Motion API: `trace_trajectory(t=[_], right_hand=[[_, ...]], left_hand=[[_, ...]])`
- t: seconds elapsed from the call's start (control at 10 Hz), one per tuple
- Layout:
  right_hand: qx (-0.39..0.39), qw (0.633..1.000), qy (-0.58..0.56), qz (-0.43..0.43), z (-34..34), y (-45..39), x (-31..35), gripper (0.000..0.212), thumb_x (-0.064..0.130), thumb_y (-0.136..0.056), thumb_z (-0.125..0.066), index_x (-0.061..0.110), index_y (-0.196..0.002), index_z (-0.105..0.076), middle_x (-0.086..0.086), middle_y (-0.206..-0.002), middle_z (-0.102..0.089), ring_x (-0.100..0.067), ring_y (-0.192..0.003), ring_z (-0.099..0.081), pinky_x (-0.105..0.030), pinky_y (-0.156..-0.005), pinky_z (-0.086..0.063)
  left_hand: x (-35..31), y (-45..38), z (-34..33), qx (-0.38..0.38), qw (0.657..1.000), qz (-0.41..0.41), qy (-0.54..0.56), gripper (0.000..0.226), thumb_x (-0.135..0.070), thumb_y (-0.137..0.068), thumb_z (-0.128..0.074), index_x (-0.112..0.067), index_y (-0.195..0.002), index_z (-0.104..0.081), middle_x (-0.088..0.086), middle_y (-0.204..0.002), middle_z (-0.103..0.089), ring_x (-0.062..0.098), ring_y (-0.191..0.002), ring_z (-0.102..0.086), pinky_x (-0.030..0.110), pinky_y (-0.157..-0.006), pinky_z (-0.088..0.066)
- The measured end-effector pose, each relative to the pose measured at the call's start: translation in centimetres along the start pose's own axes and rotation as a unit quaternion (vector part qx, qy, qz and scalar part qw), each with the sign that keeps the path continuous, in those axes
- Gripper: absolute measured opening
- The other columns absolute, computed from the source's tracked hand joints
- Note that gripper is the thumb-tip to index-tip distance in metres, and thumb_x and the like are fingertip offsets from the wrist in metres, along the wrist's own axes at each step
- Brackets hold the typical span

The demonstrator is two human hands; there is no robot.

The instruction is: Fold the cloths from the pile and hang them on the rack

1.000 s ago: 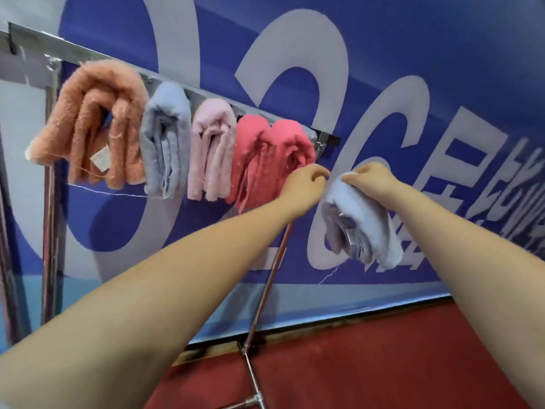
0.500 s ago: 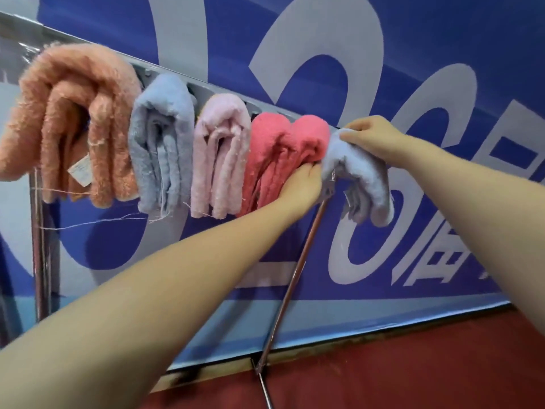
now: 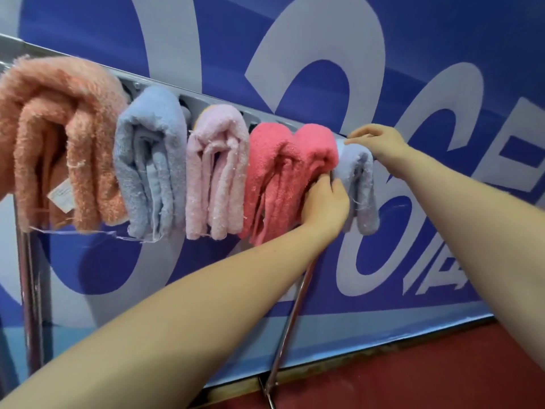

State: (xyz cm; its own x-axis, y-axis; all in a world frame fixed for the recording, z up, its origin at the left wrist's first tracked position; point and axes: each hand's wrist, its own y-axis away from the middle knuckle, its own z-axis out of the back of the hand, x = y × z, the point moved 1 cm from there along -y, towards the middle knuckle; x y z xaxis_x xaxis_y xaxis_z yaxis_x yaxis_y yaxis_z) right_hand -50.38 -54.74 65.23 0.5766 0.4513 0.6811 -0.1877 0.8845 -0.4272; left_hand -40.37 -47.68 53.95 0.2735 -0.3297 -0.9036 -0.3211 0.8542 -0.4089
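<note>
A metal rack rail point(image 3: 212, 103) runs from upper left down to the right. Over it hang folded cloths: orange point(image 3: 59, 137), light blue point(image 3: 153, 160), pale pink point(image 3: 218, 169) and coral red point(image 3: 283, 175). A lavender-blue cloth point(image 3: 361, 184) hangs at the rail's right end, beside the coral one. My left hand point(image 3: 326, 202) pinches the lavender cloth's front fold where it meets the coral cloth. My right hand point(image 3: 377, 140) rests on the top of the lavender cloth at the rail, fingers curled over it. The pile of cloths is out of view.
A blue banner with large white letters point(image 3: 324, 54) fills the wall behind the rack. A chrome upright point(image 3: 32, 276) stands at the left, and a slanted chrome leg point(image 3: 292, 314) runs down to the red floor point(image 3: 413, 376).
The lavender cloth went from being held off the rail's end to hanging over the rail beside the coral cloth. My left hand moved from the coral cloth's edge onto the lavender fold.
</note>
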Motion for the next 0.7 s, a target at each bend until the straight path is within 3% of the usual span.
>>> trace_trajectory(t=[0.1,0.2,0.3,0.4,0.5,0.6,0.7], right_hand=[[-0.013,0.999,-0.022,-0.03,-0.1,1.7,-0.9,0.008,0.009,-0.087,-0.06,0.013,-0.088,-0.067,0.003,-0.077,-0.061,-0.009,-0.066,-0.054,-0.01,-0.043,-0.042],[-0.03,0.994,-0.052,-0.096,-1.2,2.7,-1.6,0.023,0.008,-0.085,-0.052,0.015,-0.064,-0.055,0.001,-0.056,-0.054,-0.009,-0.051,-0.05,-0.015,-0.045,-0.041],[-0.073,0.979,-0.093,-0.168,-2.0,3.7,-1.5,0.021,0.024,-0.088,-0.057,0.015,-0.068,-0.057,0.001,-0.06,-0.06,-0.01,-0.055,-0.056,-0.018,-0.051,-0.045],[-0.097,0.97,-0.147,-0.169,-2.2,4.7,-1.4,0.022,0.032,-0.091,-0.053,0.014,-0.086,-0.063,-0.001,-0.075,-0.065,-0.015,-0.069,-0.061,-0.024,-0.067,-0.05],[-0.099,0.967,-0.195,-0.131,-1.8,7.0,-1.2,0.021,0.028,-0.091,-0.053,0.013,-0.096,-0.067,0.0,-0.083,-0.068,-0.015,-0.076,-0.065,-0.019,-0.064,-0.053],[-0.101,0.975,-0.187,-0.065,-1.0,9.2,-1.0,0.022,0.026,-0.09,-0.052,0.021,-0.099,-0.071,0.001,-0.098,-0.071,-0.015,-0.092,-0.067,-0.027,-0.074,-0.056],[-0.113,0.979,-0.166,-0.031,-0.2,12.1,0.3,0.02,0.023,-0.095,-0.047,0.023,-0.095,-0.067,0.006,-0.092,-0.067,-0.011,-0.088,-0.064,-0.025,-0.071,-0.052]], left_hand=[[0.0,-0.3,-0.3,0.006,1.0,0.001,0.011,0.038,-0.025,-0.1,-0.037,-0.007,-0.128,-0.055,0.019,-0.133,-0.056,0.038,-0.122,-0.05,0.044,-0.107,-0.036],[-0.2,-0.5,-0.3,0.012,0.999,0.011,0.037,0.039,-0.027,-0.1,-0.037,-0.01,-0.127,-0.058,0.017,-0.131,-0.059,0.036,-0.121,-0.053,0.044,-0.107,-0.038],[-0.3,-0.3,-0.3,0.027,0.997,0.025,0.063,0.039,-0.028,-0.099,-0.037,-0.011,-0.128,-0.057,0.016,-0.129,-0.06,0.034,-0.12,-0.054,0.044,-0.107,-0.039],[-0.5,0.4,-0.1,0.03,0.996,0.017,0.077,0.04,-0.026,-0.099,-0.038,-0.015,-0.135,-0.051,0.014,-0.133,-0.058,0.032,-0.123,-0.053,0.043,-0.108,-0.038],[-1.1,1.6,0.4,0.039,0.995,0.007,0.093,0.044,-0.023,-0.099,-0.038,-0.022,-0.142,-0.046,0.008,-0.14,-0.053,0.026,-0.129,-0.048,0.039,-0.112,-0.034],[-1.9,3.2,1.1,0.064,0.993,0.008,0.104,0.044,-0.023,-0.1,-0.037,-0.025,-0.144,-0.044,0.002,-0.145,-0.049,0.021,-0.132,-0.046,0.038,-0.114,-0.032],[-3.0,4.8,2.4,0.06,0.994,0.012,0.092,0.041,-0.019,-0.102,-0.037,-0.019,-0.142,-0.046,0.003,-0.146,-0.047,0.02,-0.132,-0.045,0.034,-0.112,-0.034]])
